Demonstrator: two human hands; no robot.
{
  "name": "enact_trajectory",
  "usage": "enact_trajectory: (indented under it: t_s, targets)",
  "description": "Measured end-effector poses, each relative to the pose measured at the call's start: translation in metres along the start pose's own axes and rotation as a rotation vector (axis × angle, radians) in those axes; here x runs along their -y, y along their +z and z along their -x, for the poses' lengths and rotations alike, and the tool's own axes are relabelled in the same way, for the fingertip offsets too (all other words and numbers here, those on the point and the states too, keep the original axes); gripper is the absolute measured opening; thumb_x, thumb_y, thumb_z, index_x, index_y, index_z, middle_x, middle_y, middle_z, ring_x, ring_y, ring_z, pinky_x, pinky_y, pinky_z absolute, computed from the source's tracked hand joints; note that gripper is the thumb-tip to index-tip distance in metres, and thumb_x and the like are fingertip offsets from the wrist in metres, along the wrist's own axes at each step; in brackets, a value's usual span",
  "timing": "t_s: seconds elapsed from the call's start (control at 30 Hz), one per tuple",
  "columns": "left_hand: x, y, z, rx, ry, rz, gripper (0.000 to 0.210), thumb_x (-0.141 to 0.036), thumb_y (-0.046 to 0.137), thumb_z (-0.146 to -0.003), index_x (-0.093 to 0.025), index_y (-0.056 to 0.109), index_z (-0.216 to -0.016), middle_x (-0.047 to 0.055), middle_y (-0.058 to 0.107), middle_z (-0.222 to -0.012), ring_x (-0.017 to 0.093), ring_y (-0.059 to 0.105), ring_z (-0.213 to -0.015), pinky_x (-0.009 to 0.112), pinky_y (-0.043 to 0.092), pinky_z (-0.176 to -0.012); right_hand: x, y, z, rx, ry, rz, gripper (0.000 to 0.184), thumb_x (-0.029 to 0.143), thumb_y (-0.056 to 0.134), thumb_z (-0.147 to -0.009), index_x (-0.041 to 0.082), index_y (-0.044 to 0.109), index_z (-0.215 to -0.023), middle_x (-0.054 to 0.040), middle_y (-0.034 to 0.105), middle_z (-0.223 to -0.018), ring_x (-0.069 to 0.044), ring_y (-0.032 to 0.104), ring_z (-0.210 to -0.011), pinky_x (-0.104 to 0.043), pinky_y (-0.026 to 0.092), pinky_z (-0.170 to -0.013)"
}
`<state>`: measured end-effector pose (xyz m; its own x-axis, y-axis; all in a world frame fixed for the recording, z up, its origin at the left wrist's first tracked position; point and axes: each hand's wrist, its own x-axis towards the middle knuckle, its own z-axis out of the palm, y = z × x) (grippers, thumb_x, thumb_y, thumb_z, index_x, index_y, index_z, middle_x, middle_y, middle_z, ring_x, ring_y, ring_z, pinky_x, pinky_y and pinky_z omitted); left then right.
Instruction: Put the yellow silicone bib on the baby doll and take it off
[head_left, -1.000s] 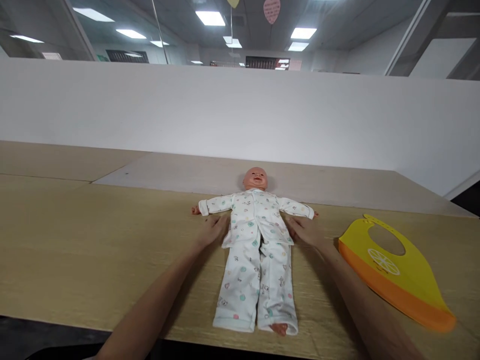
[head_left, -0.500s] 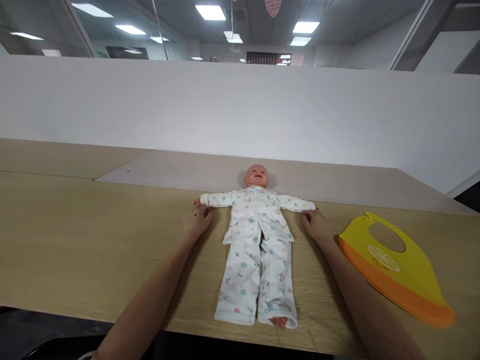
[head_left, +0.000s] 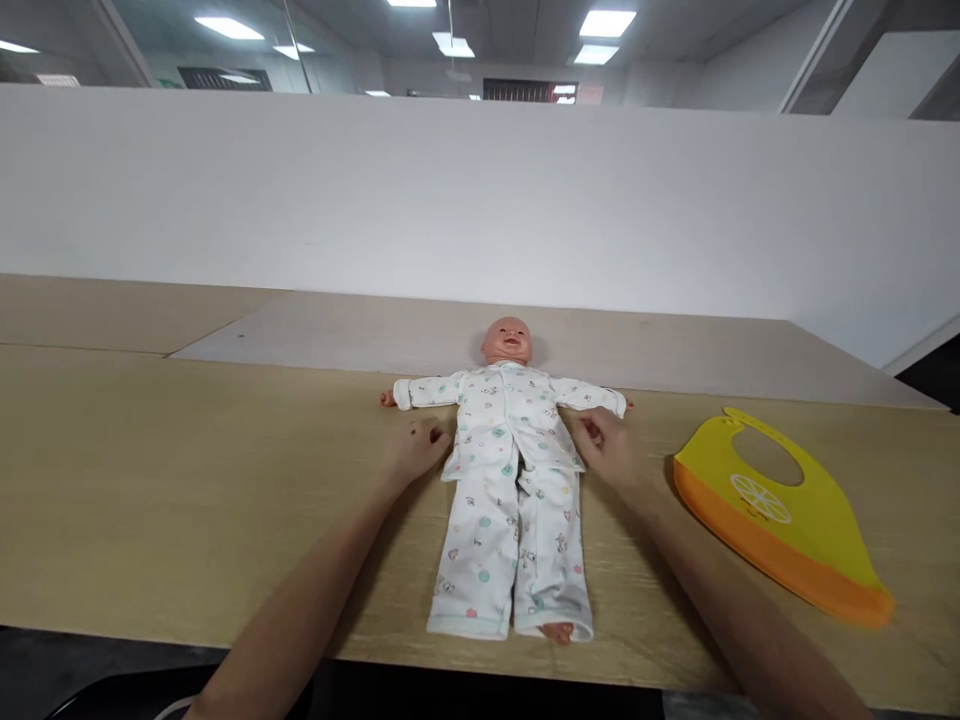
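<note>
Grip: both hands loosely curled, fingers bent in. L hand (head_left: 420,447) sits just beside the torso of the doll (head_left: 504,440), R hand (head_left: 609,447) likewise opp. side; can't tell if fingertips touch or pinch cloth. Taking doll's middle as clock centre, L is approx 9 o'clock, R approx 3.

Doll lies face-up mid-table (head_left: 225,500), head at 12, legs at 6, w/ pyjama top (head_left: 499,415) and trousers (head_left: 480,560) on. One foot pokes out approx 5 o'clock.

Change: ½ sec ago hands were out by the cuffs; now they're back in by the top's sides. Sleeves lie spread at approx 10 and 2, both cuffs clear of the hands. So prob. sleeve ends are done for now, attn back on the top's body.

Bib (head_left: 806,530), yellow/orange, lies approx 4 o'clock, apart from R hand.
</note>
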<state>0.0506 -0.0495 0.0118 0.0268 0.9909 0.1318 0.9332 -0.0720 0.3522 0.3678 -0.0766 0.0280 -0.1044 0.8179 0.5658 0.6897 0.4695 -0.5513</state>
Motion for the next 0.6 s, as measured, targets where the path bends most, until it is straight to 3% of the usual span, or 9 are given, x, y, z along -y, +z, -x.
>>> enact_trajectory:
  t_s: [0.03, 0.1, 0.17, 0.23, 0.27, 0.33, 0.4, 0.5, 0.6]
  targets:
    - [-0.002, 0.002, 0.000, 0.009, -0.024, 0.016, 0.020, -0.032, 0.047, -0.080, -0.019, 0.058, -0.069, 0.004, 0.067, -0.078, 0.018, 0.057, -0.073, 0.028, 0.032, -0.059, 0.025, -0.002, 0.003, 0.044, -0.140, -0.048, 0.019, 0.028, 0.046, -0.089, 0.016, 0.062, -0.090, -0.0045, 0.064, -0.081, -0.014, 0.057, -0.075, -0.027, 0.045, -0.070]
    - [-0.004, 0.006, -0.001, 0.022, -0.057, 0.049, 0.019, -0.031, 0.047, -0.079, -0.019, 0.058, -0.070, 0.003, 0.067, -0.077, 0.017, 0.056, -0.072, 0.027, 0.031, -0.059, 0.079, -0.003, 0.013, 0.256, -0.513, -0.104, 0.018, 0.024, 0.049, -0.086, 0.019, 0.064, -0.094, -0.0015, 0.066, -0.086, -0.012, 0.058, -0.081, -0.028, 0.046, -0.077]
    - [-0.003, 0.008, -0.002, 0.017, -0.049, 0.070, 0.019, -0.031, 0.047, -0.079, -0.019, 0.058, -0.070, 0.003, 0.066, -0.076, 0.017, 0.056, -0.072, 0.027, 0.032, -0.060, 0.126, 0.003, 0.030, 0.462, -0.827, -0.015, 0.023, 0.040, 0.058, -0.078, 0.021, 0.066, -0.090, 0.0007, 0.067, -0.088, -0.014, 0.057, -0.081, -0.031, 0.048, -0.075]
    - [-0.001, 0.009, -0.002, 0.005, -0.025, 0.072, 0.019, -0.031, 0.047, -0.079, -0.019, 0.058, -0.069, 0.002, 0.066, -0.075, 0.017, 0.056, -0.072, 0.027, 0.032, -0.060, 0.159, 0.014, 0.050, 0.440, -0.908, 0.119, 0.027, 0.050, 0.060, -0.069, 0.023, 0.065, -0.071, 0.0037, 0.064, -0.071, -0.012, 0.050, -0.064, -0.030, 0.045, -0.061]
    - [0.000, 0.009, -0.002, 0.000, -0.017, 0.068, 0.019, -0.032, 0.048, -0.079, -0.020, 0.058, -0.069, 0.002, 0.066, -0.075, 0.017, 0.056, -0.072, 0.027, 0.032, -0.060, 0.170, 0.022, 0.060, 0.449, -0.955, 0.235, 0.027, 0.050, 0.060, -0.071, 0.025, 0.068, -0.072, 0.0041, 0.065, -0.071, -0.012, 0.051, -0.064, -0.030, 0.044, -0.058]
    - [0.001, 0.010, -0.002, -0.003, -0.009, 0.060, 0.018, -0.031, 0.047, -0.079, -0.020, 0.057, -0.069, 0.002, 0.065, -0.074, 0.018, 0.056, -0.071, 0.027, 0.032, -0.060, 0.183, 0.038, 0.075, 0.375, -0.987, 0.438, 0.020, 0.038, 0.056, -0.076, 0.027, 0.069, -0.066, 0.0045, 0.064, -0.065, -0.012, 0.050, -0.061, -0.028, 0.036, -0.050]
    - [0.000, 0.009, -0.001, 0.004, -0.011, 0.057, 0.018, -0.031, 0.047, -0.078, -0.020, 0.058, -0.068, 0.002, 0.066, -0.075, 0.018, 0.056, -0.072, 0.028, 0.031, -0.059, 0.187, 0.052, 0.083, 0.341, -0.984, 0.550, 0.028, 0.032, 0.050, -0.080, 0.030, 0.068, -0.059, 0.0065, 0.063, -0.061, -0.011, 0.049, -0.058, -0.026, 0.029, -0.046]
    - [-0.002, 0.007, 0.001, 0.016, -0.009, 0.055, 0.019, -0.031, 0.046, -0.080, -0.020, 0.058, -0.068, 0.003, 0.067, -0.077, 0.018, 0.057, -0.073, 0.028, 0.029, -0.058, 0.189, 0.062, 0.086, 0.401, -0.980, 0.584, 0.032, 0.034, 0.050, -0.081, 0.033, 0.066, -0.054, 0.0099, 0.062, -0.057, -0.009, 0.048, -0.055, -0.022, 0.023, -0.043]
    - [-0.004, 0.006, 0.002, 0.017, -0.007, 0.045, 0.020, -0.031, 0.045, -0.080, -0.020, 0.056, -0.067, 0.003, 0.066, -0.076, 0.019, 0.057, -0.073, 0.028, 0.029, -0.058, 0.189, 0.061, 0.087, 0.503, -0.952, 0.419, 0.032, 0.029, 0.051, -0.083, 0.028, 0.066, -0.055, 0.0081, 0.062, -0.056, -0.009, 0.047, -0.052, -0.021, 0.020, -0.040]
